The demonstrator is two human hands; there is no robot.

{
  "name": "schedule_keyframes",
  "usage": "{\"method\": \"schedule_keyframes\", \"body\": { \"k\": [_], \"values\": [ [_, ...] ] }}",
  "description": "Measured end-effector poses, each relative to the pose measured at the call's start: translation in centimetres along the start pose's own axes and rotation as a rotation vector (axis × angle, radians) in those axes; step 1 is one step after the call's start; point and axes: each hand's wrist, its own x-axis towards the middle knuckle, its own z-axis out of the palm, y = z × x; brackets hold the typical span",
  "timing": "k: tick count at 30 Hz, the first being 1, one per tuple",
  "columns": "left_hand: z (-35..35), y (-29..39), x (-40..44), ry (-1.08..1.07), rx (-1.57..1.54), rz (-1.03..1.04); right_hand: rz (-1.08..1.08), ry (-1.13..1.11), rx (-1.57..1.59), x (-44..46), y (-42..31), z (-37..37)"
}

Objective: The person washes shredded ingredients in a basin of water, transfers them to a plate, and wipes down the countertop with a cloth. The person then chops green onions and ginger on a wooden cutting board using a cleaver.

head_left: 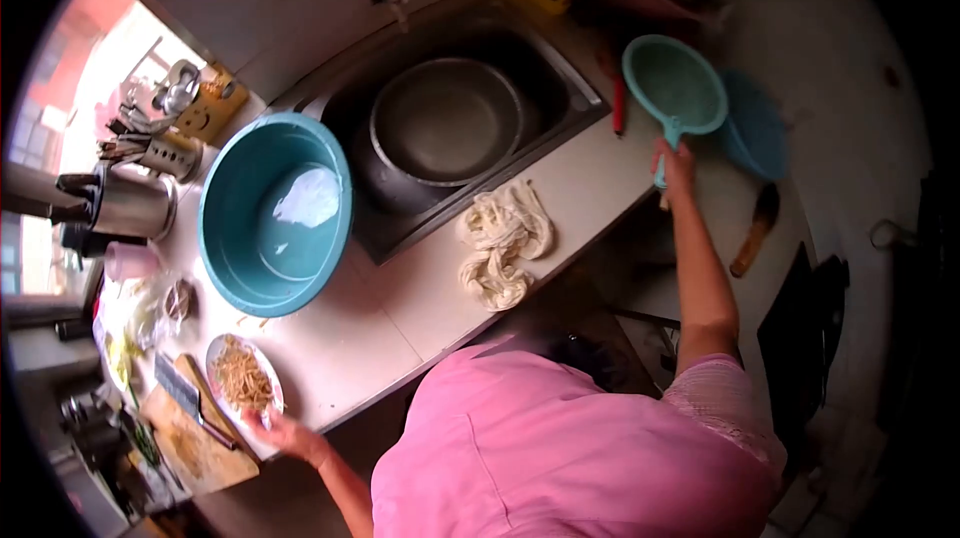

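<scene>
My right hand [677,170] is closed round the handle of a pale teal plastic strainer [676,85], held out at the right beyond the sink's end. At the lower left, my left hand [285,435] grips the near rim of a white oval plate [272,370]. Brown shredded food [241,375] lies on that plate; part of the fingers is hidden under the rim. Close to this hand are a wooden cutting board [195,443] and a cleaver [187,400] lying across it.
A large teal basin [215,228] stands on the counter [375,323], left of the sink [385,243]. Inside the sink is a wide metal pan [445,128] with liquid. A crumpled cloth [508,228] lies at the counter's front. A blue basin [755,128] and a brush [755,230] are at right.
</scene>
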Motion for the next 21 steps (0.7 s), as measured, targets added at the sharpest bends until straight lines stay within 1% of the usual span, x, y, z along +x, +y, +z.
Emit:
{"method": "schedule_keyframes", "body": {
  "k": [1, 2, 3, 4, 5, 7, 8, 9, 10, 11, 12, 13, 14, 15, 16, 17, 18, 20, 21],
  "values": [
    [1.8, 2.4, -0.1, -0.115, -0.138, -0.149, -0.149, 0.162, -0.382, 2.6, 0.9, -1.4],
    [3.7, 4.1, -0.3, -0.162, -0.259, -0.266, -0.313, 0.319, -0.761, 4.9, 2.3, -1.8],
    [5.4, 6.9, -0.3, -0.181, -0.370, -0.399, -0.302, 0.383, -0.651, 4.2, 0.9, -1.3],
    [6.7, 7.7, -0.3, -0.217, -0.498, -0.520, -0.285, 0.450, -0.536, 2.5, -1.5, -0.9],
    [8.0, 8.5, 0.0, -0.250, -0.568, -0.624, -0.394, 0.572, -0.577, 1.6, -2.2, 0.1],
    [10.0, 11.1, 0.3, -0.265, -0.652, -0.760, -0.692, 0.708, -0.857, 1.0, -1.8, 1.6],
    [11.0, 12.0, 0.7, -0.276, -0.678, -0.816, -0.699, 0.463, -0.640, 0.4, -2.0, 4.5],
    [11.8, 12.4, 0.9, -0.313, -0.696, -0.836, -0.658, 0.225, -0.380, -0.3, -2.1, 7.3],
    [12.3, 12.6, 1.2, -0.344, -0.711, -0.854, -0.569, 0.032, -0.149, -0.9, -2.3, 10.2],
    [12.9, 12.2, 1.3, -0.342, -0.737, -0.919, -0.638, -0.093, -0.261, -2.2, -3.9, 13.7],
    [13.6, 12.3, 1.3, -0.360, -0.761, -0.951, -0.534, -0.304, -0.274, -0.5, -2.2, 16.3],
    [14.3, 12.3, 1.4, -0.352, -0.739, -0.987, -0.359, -0.371, -0.343, 1.7, 0.0, 19.2],
    [14.9, 12.2, 1.5, -0.344, -0.719, -1.024, -0.457, -0.312, -0.607, 5.1, 3.8, 21.9],
    [15.4, 11.8, 1.7, -0.327, -0.761, -1.089, -0.431, -0.345, -0.788, 5.5, 3.6, 23.5],
    [15.7, 11.3, 1.9, -0.309, -0.803, -1.155, -0.206, -0.434, -0.851, 6.1, 3.2, 24.9],
    [16.1, 11.2, 2.1, -0.270, -0.850, -1.216, 0.095, -0.540, -0.638, 6.8, 4.4, 25.6],
    [16.3, 9.9, 2.3, -0.295, -0.888, -1.253, 0.391, -0.643, -0.421, 7.5, 5.2, 26.3],
    [16.5, 9.1, 2.3, -0.230, -0.938, -1.265, 0.486, -0.473, -0.228, 8.0, 7.1, 26.7],
    [16.4, 9.3, 2.3, -0.220, -0.928, -1.252, 0.479, -0.428, -0.240, 7.4, 6.8, 26.7]
  ]
}}
